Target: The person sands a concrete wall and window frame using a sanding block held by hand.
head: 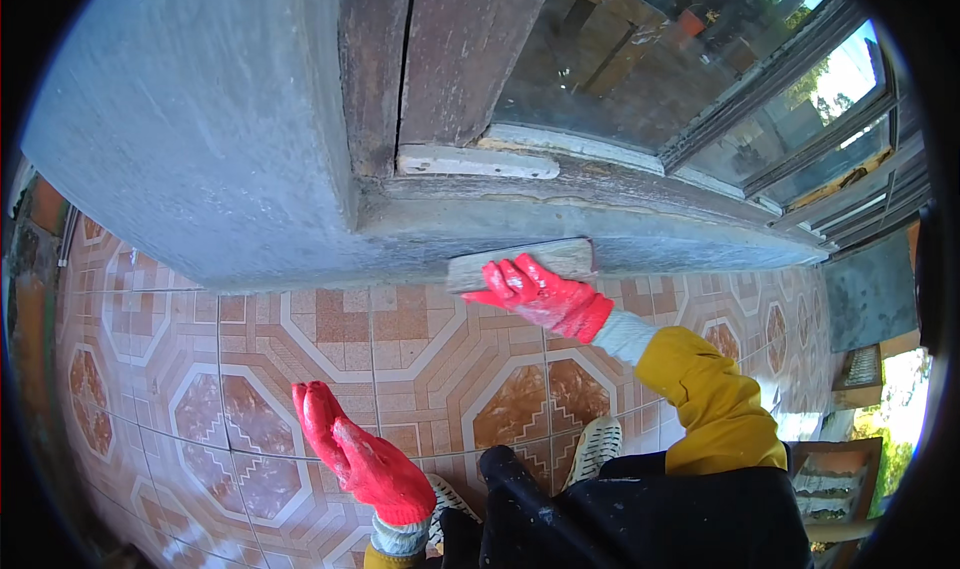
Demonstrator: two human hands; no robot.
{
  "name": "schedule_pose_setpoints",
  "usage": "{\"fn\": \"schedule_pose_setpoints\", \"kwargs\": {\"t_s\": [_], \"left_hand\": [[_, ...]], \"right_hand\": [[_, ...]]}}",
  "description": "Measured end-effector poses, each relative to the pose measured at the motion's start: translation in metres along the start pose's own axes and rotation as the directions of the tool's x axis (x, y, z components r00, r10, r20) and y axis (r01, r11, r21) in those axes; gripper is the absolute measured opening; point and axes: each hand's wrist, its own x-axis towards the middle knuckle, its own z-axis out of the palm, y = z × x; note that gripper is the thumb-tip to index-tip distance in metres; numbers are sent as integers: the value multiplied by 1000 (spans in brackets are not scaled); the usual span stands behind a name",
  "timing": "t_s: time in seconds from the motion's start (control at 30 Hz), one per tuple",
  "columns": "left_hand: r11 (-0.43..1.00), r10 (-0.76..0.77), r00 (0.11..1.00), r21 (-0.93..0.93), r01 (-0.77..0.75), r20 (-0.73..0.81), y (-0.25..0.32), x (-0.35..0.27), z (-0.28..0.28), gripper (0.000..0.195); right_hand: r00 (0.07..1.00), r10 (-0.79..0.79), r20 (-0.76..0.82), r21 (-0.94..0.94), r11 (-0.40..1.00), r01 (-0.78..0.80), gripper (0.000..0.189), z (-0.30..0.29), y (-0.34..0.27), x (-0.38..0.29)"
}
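Note:
In a red rubber-coated glove, my right hand point(544, 299) grips a flat rectangular float point(521, 258). Its face lies against the low grey wall strip point(420, 235) below the window, close to where the wall meets the floor. The float's grip is hidden under my fingers. My left hand point(360, 449), gloved in red as well, hangs over the tiled floor point(420, 321) in front of my left shoe. Its fingers are loosely extended, and I see nothing held in it.
A grey plastered pillar point(202, 111) juts out at the left. Weathered wooden window frames point(720, 104) with glass panes run above the wall strip. My shoes point(596, 445) stand on the patterned tiles. Ventilation blocks point(836, 486) and a grey panel point(874, 288) are at the right.

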Motion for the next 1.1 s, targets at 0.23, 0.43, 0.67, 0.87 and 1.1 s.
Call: {"fn": "schedule_pose_setpoints", "kwargs": {"t_s": [0.23,0.43,0.67,0.87,1.1], "left_hand": [[996,84,990,18,-86,112,-5,-10,15,47],[985,169,980,26,-173,108,-4,-3,16,49],[983,134,981,108,-149,137,-5,-5,3,48],[986,149,973,50,-160,178,1,-13,14,49],[973,173,973,129,-193,154,0,-4,13,49]], "right_hand": [[876,421,-236,37,904,-425,81,-83,40,231],[824,501,-264,92,864,-495,82,-64,13,208],[894,437,-95,229,884,-407,73,-15,-2,30],[820,510,-260,71,857,-511,76,-49,-6,179],[790,559,-254,205,829,-521,79,-61,-4,207]]}}
